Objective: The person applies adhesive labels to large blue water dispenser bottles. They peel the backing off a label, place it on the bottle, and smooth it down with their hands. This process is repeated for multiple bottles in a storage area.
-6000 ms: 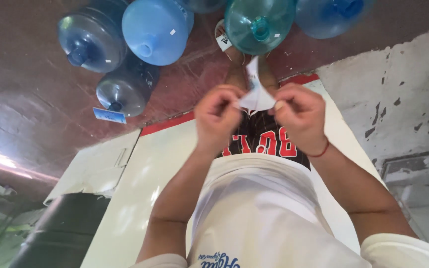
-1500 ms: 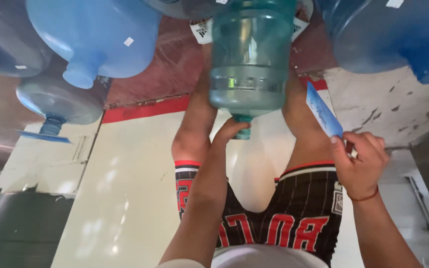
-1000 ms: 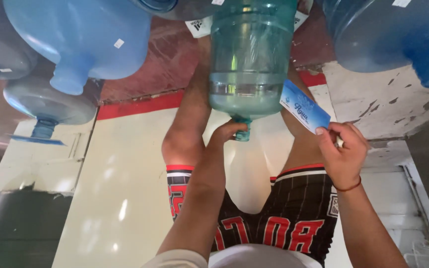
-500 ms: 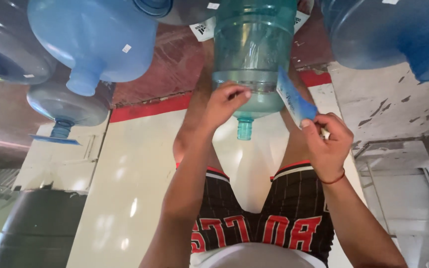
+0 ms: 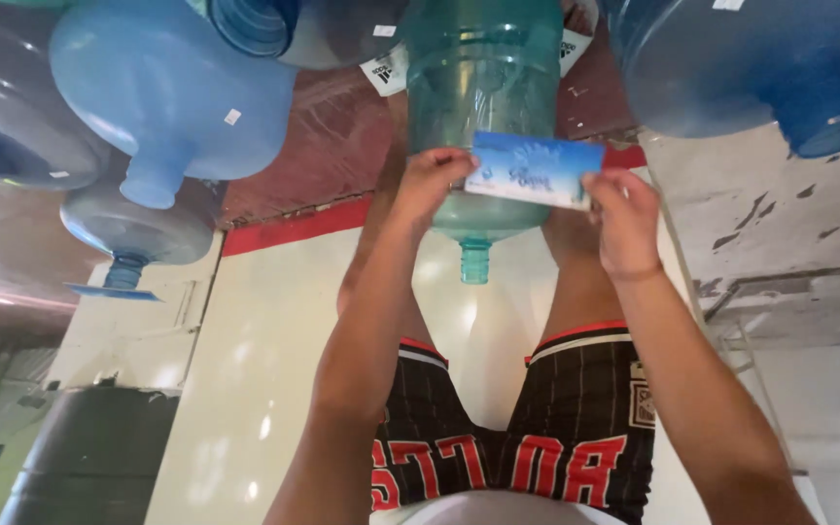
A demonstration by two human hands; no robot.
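Both hands held a blue rectangular label sticker flat against the side of a teal water jug — the left hand pinched its left end between thumb and fingers, and the right hand gripped its right end the same way. The label lay stretched level between them, across the jug's lower body just above the shoulder, touching the plastic. The jug stood between the person's legs, its narrow neck pointing toward the camera. Around it lay more jugs — a light blue jug to the left and a darker blue jug to the right — on a reddish floor.
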